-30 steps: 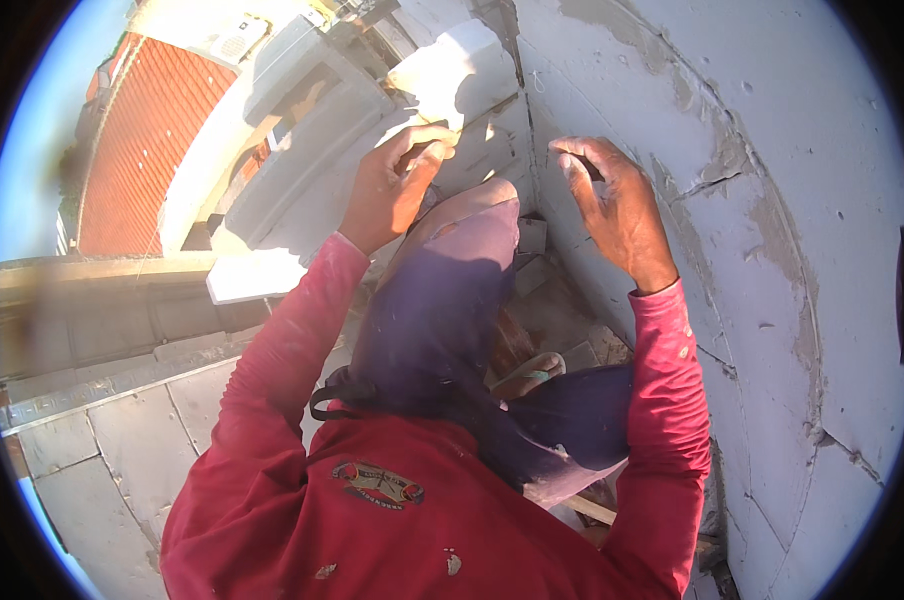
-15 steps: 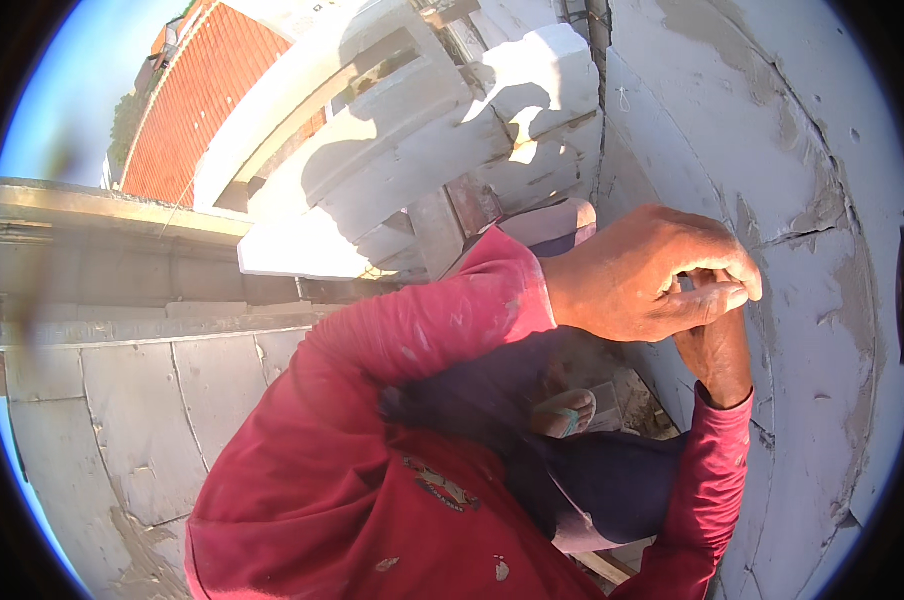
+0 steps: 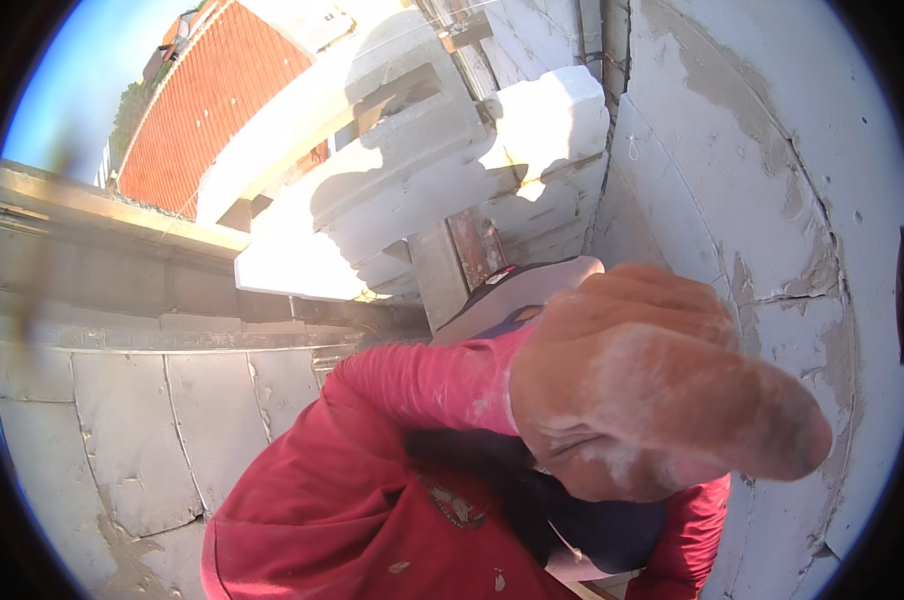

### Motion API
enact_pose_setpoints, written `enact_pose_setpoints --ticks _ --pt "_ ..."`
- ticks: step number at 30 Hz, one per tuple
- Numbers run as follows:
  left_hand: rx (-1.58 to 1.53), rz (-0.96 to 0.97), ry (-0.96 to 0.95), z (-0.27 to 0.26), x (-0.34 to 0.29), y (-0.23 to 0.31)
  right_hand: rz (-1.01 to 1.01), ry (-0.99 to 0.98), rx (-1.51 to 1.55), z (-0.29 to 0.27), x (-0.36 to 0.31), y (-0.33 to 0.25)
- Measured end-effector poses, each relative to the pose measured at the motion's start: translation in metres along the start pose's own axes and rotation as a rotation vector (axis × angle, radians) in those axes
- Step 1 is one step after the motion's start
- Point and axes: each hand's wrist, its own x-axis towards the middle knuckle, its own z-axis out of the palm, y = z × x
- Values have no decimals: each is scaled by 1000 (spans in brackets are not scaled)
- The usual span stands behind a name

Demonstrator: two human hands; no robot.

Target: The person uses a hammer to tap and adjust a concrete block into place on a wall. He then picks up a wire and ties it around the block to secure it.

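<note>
Wall: here it is, the big pale wall sweeping up the right side, grey patches and cracks across it, right behind the hand from this angle!
Red top: the red top fills the lower middle, pale-smudged.
Slabs: pale slabs, lower left, dark joints between.
Blocks: white blocks ahead, half sunlit, half shadowed.
Left hand: the dusty left hand looms close, fingers curled, one digit stretched rightward; whether it grips anything, can't tell.
Roof: orange roof, upper left.
Right hand: hidden, fingers unreadable; red sleeve below.
Thread: tiny white thread against the wall.
</note>
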Motion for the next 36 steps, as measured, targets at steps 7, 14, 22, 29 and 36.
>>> enact_pose_setpoints --ticks 7,14,22,29,36 --pt "22 272 -16 -37 15 34 32 -59 -2 19 8 24" --pt "19 269 -1 -52 24 27 79 -67 18 25 18 29" --pt "6 166 36 -65 34 4 162 -107 -6 25 28 31" --pt "140 -203 -184 -47 10 -39 147 -116 -51 37 26 40" --pt "223 -315 -614 -46 -6 -54 263 -137 -64 58 14 86"
